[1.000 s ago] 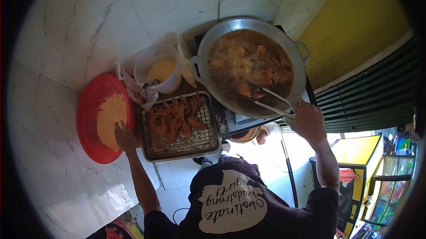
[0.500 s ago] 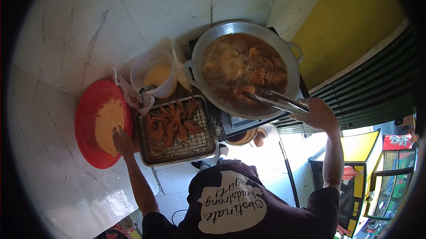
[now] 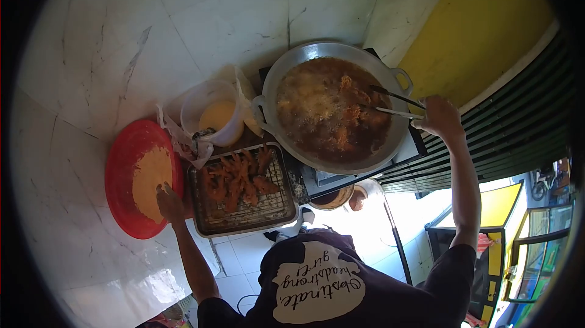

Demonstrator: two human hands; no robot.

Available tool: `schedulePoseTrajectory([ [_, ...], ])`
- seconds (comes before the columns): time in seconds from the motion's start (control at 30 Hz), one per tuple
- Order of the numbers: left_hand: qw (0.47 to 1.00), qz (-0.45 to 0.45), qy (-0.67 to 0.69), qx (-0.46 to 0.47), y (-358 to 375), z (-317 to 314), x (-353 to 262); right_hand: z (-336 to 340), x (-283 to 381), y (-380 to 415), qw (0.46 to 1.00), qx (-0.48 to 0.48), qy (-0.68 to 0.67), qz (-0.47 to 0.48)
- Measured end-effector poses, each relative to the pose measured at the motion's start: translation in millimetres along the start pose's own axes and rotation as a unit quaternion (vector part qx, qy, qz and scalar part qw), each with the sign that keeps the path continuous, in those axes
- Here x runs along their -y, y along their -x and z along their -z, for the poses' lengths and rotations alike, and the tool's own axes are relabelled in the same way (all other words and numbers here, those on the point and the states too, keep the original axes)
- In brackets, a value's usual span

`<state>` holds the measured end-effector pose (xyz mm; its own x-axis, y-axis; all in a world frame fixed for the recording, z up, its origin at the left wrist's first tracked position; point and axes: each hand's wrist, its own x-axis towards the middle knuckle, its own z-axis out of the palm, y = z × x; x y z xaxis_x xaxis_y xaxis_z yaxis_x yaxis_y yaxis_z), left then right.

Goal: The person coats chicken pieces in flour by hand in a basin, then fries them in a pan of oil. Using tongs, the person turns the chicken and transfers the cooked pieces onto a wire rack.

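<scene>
My right hand is wrapped round metal tongs, whose parted arms reach over the right side of a wide wok. Brown fried pieces sit in bubbling oil near the tong tips, with paler foam to their left. Over on the left, my left hand rests at the near right side of a red basin, fingers outstretched over the pale yellow flour and holding nothing. Browned chicken feet lie on a wire rack in a metal tray between my hands.
A clear plastic tub of yellowish liquid stands behind the tray, with a crumpled plastic bag beside it. The tiled wall closes off the back. Dark green slats and a yellow-framed stand are to the right.
My right hand has moved the tongs back toward the far right side of the wok, and their arms are wider apart. My left hand stays at the basin, fingers less spread.
</scene>
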<state>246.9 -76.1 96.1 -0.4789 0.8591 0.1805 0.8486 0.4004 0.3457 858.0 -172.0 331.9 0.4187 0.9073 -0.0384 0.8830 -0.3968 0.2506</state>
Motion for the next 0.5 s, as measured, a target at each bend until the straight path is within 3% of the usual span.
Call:
schedulePoseTrajectory([
  [0.17,1.000,-0.001,0.004,-0.002,1,-1,1,-9,20,-31,0.998,0.047,0.027,0.015],
  [0.5,1.000,0.017,0.002,0.009,-1,0,-2,-48,20,-53,0.997,-0.011,0.014,0.071],
])
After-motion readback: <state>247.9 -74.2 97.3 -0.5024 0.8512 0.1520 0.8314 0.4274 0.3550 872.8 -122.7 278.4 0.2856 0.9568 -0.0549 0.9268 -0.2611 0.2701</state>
